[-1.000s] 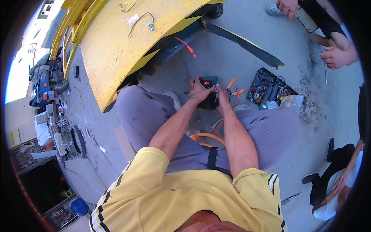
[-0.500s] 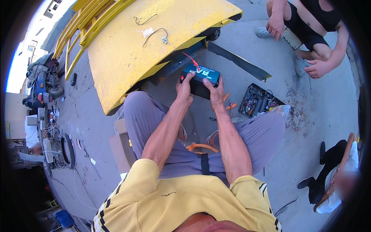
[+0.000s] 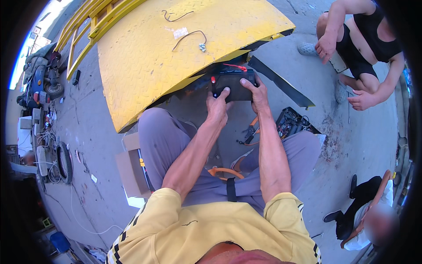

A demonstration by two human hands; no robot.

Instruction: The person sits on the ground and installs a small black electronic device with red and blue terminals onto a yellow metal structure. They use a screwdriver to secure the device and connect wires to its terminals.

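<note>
A dark rectangular battery [image 3: 234,89] is held between my two hands at the opening under the yellow metal platform [image 3: 145,70]. My left hand [image 3: 216,105] grips its left near corner, thumb on top. Round its right side closes my right hand [image 3: 257,92], with the thumb pressed on the face. The battery is tilted, its plain dark side toward me. A red terminal piece shows at its left end, and a red wire [image 3: 237,67] lies at its far edge. The far end sits in shadow by the platform's edge.
A dark metal flap [image 3: 281,81] juts out right of the opening. Orange-handled pliers [image 3: 250,131] and an open case of electronics [image 3: 293,122] lie near my right knee. A cardboard box [image 3: 133,171] stands at left. Two people are nearby, one crouching [image 3: 365,57] at upper right.
Both hands have carried the battery forward to the platform opening. It has tipped, so its printed teal top has turned out of view and the dark side shows.
</note>
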